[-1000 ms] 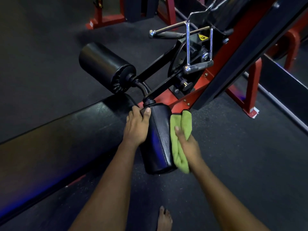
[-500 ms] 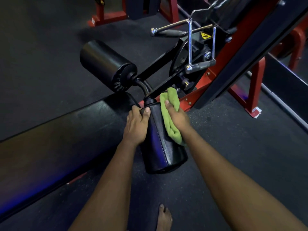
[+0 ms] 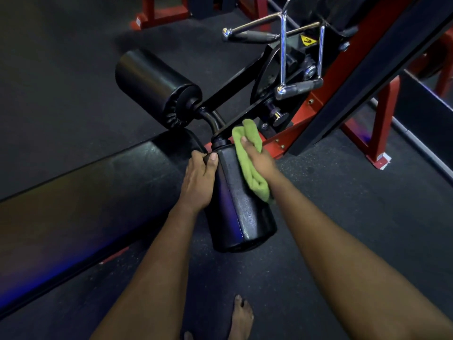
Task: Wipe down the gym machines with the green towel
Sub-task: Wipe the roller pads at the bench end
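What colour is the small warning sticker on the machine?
The warning sticker is yellow with a black symbol; head view.

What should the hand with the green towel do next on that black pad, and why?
Probably draw the green towel down the near roller pad toward its free end: the right hand holds it at the top, the lower stretch lies bare, and the left hand grips the pad.
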### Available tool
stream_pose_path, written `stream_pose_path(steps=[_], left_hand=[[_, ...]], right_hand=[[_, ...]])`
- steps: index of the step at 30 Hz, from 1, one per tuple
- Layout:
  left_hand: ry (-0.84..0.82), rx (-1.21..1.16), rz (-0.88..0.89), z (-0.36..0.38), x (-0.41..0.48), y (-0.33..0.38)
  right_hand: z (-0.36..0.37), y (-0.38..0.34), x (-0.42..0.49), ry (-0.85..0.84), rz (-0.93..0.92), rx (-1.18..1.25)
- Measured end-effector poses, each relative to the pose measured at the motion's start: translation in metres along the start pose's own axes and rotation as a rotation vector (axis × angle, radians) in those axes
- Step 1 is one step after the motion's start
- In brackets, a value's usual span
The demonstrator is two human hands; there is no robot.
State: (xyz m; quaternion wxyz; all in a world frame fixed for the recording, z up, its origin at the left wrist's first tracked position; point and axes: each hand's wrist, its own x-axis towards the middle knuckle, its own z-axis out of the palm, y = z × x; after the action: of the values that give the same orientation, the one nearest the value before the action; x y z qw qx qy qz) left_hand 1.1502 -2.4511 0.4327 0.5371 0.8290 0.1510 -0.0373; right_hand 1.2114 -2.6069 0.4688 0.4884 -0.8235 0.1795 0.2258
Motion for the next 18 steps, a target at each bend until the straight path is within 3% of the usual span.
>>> stream_pose_path(steps=[2,4,11,13,17,18], left_hand=[[0.004,-0.004,0.002,-0.001,-0.002,0.001],[0.001,-0.014,-0.007,-0.002,-0.003,0.002],[-0.020,-0.011,0.000,-0.005,-0.006,0.002],[-0.034,-0.013,-0.005,-0.004,-0.006,0.000],[-0.012,-0.009,0.011,-0.003,-0.003,-0.001],[-0.004,-0.015,0.008,-0.002,-0.003,-0.002]], right_hand=[[-0.005,0.009,0.009,-0.061,0.079,0.201],[-0.006,0.016,-0.006,-0.028,0.036,0.243],[0.005,0.068,-0.109,0.203,-0.142,-0.372],[0.008,0.070,-0.123,0.225,-0.184,-0.440],[-0.003,0.062,-0.088,0.105,-0.094,-0.309],[-0.008,0.059,-0.077,0.052,-0.053,-0.173]])
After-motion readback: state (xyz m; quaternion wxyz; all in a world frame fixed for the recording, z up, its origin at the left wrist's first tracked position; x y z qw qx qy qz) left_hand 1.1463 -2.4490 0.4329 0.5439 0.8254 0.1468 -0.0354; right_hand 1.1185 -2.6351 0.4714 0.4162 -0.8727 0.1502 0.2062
